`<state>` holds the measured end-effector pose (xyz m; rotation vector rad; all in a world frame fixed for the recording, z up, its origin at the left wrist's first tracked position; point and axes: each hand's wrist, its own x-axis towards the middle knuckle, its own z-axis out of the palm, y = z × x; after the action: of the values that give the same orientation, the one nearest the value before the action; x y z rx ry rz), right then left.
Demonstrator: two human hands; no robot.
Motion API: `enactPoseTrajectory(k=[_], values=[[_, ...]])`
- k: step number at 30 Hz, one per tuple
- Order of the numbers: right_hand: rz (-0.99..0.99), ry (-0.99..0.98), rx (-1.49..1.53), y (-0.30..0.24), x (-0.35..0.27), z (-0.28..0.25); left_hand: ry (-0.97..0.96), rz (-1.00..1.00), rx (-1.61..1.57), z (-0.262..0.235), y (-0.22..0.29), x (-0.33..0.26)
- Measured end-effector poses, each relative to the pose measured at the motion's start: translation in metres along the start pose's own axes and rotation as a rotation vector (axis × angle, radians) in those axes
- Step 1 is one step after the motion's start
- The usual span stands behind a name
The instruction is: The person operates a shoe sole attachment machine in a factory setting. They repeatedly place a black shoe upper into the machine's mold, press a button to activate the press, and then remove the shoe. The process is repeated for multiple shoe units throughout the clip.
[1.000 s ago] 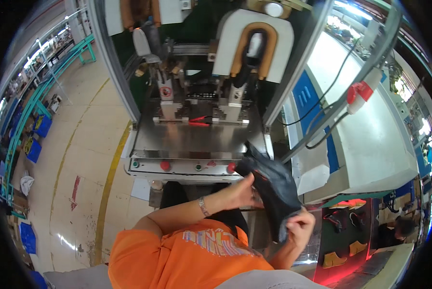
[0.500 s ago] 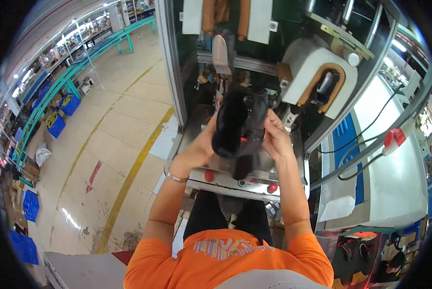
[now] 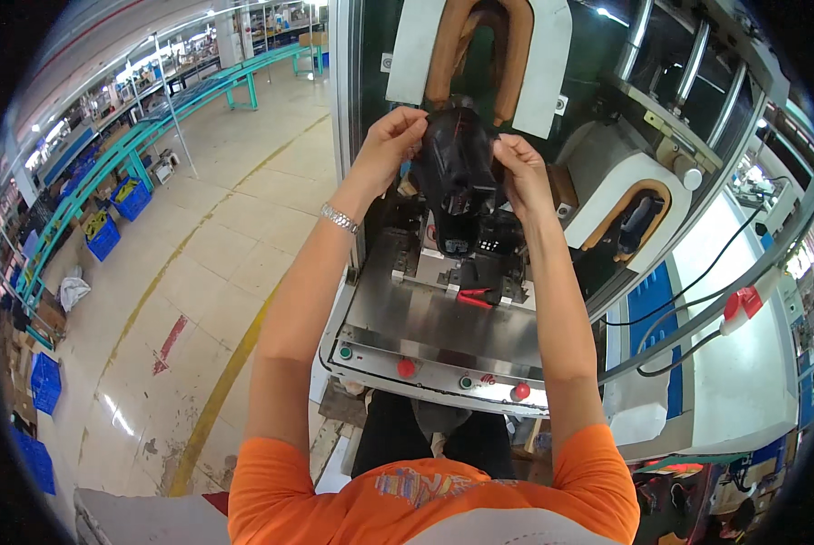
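Note:
Both my hands hold a black shoe upper [image 3: 457, 177] up in front of a shoe-forming machine. My left hand [image 3: 390, 134] grips its left side and my right hand [image 3: 516, 168] grips its right side. The upper hangs over the machine's black post and clamp block [image 3: 479, 272], just below a brown U-shaped pad on a white plate [image 3: 479, 45]. My left wrist wears a metal bracelet. Whether the upper touches the post is hidden by the shoe itself.
The steel front panel [image 3: 425, 336] carries red and green buttons [image 3: 407, 368]. A second U-shaped pad station [image 3: 634, 218] stands to the right, with cables and a red-handled switch [image 3: 743, 304]. Green conveyor frames [image 3: 152, 127] and blue crates [image 3: 103, 236] line the floor at left.
The shoe upper came from my lower right side up to the machine. Both hands raised it higher toward the upper pad, and my view turned right to left across the machine.

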<state>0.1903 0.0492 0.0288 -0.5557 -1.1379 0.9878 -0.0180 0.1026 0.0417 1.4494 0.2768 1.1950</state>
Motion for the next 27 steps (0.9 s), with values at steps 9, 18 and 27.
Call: enactPoseTrajectory(k=[9,18,27], values=[[-0.013,0.133,0.065,0.010,0.015,0.007,0.171,0.052,-0.200,0.003,-0.015,0.022],[-0.043,0.124,-0.037,0.019,0.030,-0.008,0.130,0.041,-0.151,-0.014,-0.030,0.034],[0.027,0.381,-0.049,0.029,0.070,-0.018,0.440,0.015,-0.116,-0.003,-0.046,0.076]])
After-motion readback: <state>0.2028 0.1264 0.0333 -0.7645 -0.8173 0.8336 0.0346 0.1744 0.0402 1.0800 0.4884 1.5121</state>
